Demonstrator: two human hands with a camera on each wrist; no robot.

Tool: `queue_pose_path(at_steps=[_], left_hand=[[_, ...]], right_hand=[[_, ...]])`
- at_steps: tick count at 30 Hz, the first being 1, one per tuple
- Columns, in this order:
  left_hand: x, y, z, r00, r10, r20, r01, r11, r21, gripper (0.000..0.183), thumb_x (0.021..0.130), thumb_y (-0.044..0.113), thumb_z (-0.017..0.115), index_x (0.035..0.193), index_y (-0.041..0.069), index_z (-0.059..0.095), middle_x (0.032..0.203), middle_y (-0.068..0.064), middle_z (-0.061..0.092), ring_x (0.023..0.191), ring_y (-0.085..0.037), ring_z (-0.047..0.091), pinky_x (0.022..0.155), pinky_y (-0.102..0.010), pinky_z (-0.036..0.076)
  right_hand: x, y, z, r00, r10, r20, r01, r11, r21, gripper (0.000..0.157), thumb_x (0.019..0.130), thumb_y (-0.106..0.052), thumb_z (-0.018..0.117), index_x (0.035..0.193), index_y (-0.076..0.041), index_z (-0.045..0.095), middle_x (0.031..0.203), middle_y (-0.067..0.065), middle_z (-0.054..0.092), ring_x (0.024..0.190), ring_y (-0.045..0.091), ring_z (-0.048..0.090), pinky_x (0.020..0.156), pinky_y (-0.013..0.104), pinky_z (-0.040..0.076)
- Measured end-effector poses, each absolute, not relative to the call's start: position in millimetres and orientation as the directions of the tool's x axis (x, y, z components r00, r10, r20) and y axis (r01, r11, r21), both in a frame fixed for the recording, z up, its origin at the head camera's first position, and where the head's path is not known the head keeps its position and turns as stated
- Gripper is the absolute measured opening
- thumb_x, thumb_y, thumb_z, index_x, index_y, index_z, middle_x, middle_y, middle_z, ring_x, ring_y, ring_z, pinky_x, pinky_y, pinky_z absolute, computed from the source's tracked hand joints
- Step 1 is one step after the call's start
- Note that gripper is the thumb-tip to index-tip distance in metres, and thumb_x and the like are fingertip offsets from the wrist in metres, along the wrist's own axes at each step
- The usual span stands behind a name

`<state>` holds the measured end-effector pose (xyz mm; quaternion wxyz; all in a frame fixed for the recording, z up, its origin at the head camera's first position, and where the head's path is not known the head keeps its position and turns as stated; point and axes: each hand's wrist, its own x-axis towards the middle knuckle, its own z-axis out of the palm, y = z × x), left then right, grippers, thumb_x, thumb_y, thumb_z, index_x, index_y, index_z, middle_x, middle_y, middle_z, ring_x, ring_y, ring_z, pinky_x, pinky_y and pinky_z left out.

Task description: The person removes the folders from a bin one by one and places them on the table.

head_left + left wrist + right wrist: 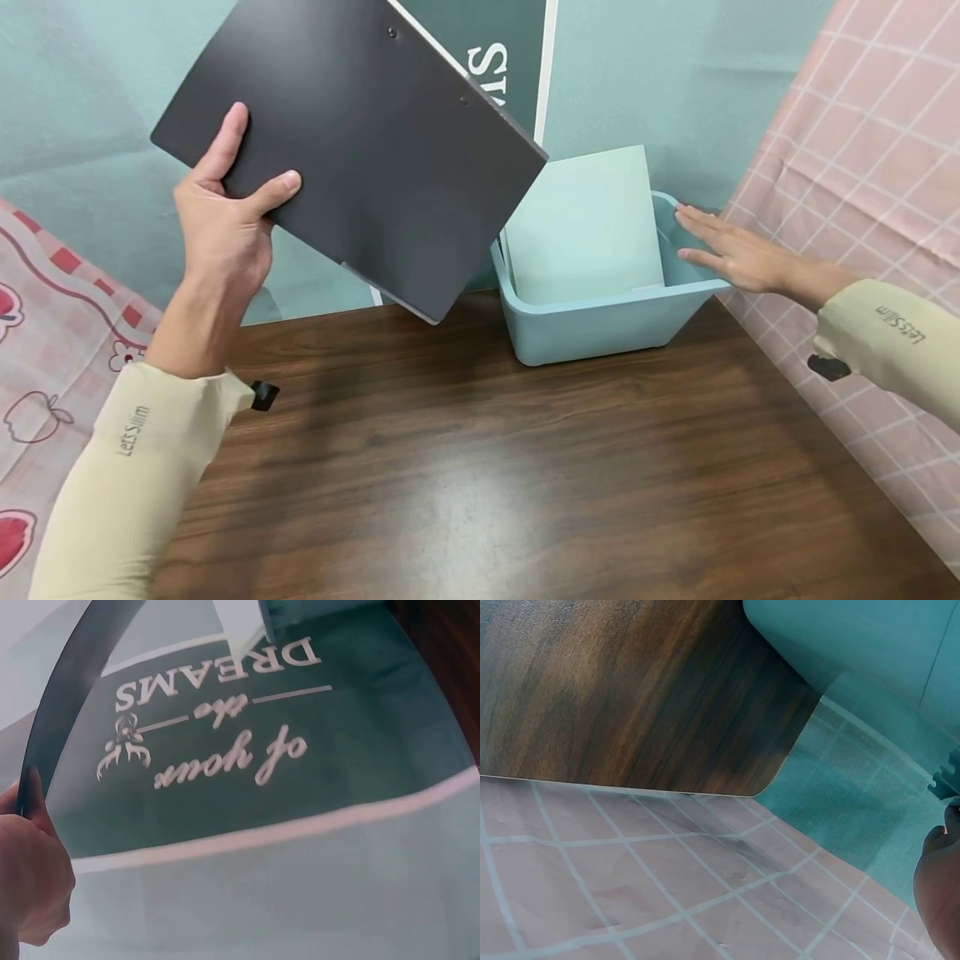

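Sleeves (112,483): cream, one on each forearm, printed with small dark lettering.
Tabletop (450,467): dark brown wood grain, glossy toward the near edge.
Left hand (225,221): grips the dark panel by its lower left edge, two digits on the face turned to the head camera.
Dark panel (360,150): flat, tilted, held up off the tabletop, over its far edge left of the bin.
Right hand (738,250): fingers straight, gripping nothing, at the bin's right rim; contact cannot be told.
Bin (600,325): light blue, standing on the tabletop by the far right corner.
Pale green panel (592,225): inside the bin, upright and leaning, its top above the rim.
Teal cloth (630,67): hangs beyond the far edge, with white lettering.
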<state>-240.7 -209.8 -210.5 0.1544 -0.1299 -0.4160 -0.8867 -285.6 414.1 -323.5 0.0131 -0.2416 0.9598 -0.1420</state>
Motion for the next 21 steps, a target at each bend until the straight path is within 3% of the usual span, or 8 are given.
queue_pose_path(at_steps=[21], left_hand=[[-242, -282, -217, -0.953, -0.161, 0.258, 0.299, -0.653, 0.696, 0.089, 0.07, -0.046, 0.06, 0.144, 0.005, 0.066, 0.149, 0.0, 0.062, 0.137, -0.018, 0.06, 0.084, -0.039, 0.064]], right_hand=[[-287, 416, -324, -0.879, -0.475, 0.045, -0.467, 0.838, -0.283, 0.073, 0.114, -0.035, 0.043, 0.171, -0.008, 0.005, 0.177, 0.018, 0.0, 0.162, 0.045, 0.003, 0.131, 0.058, 0.001]])
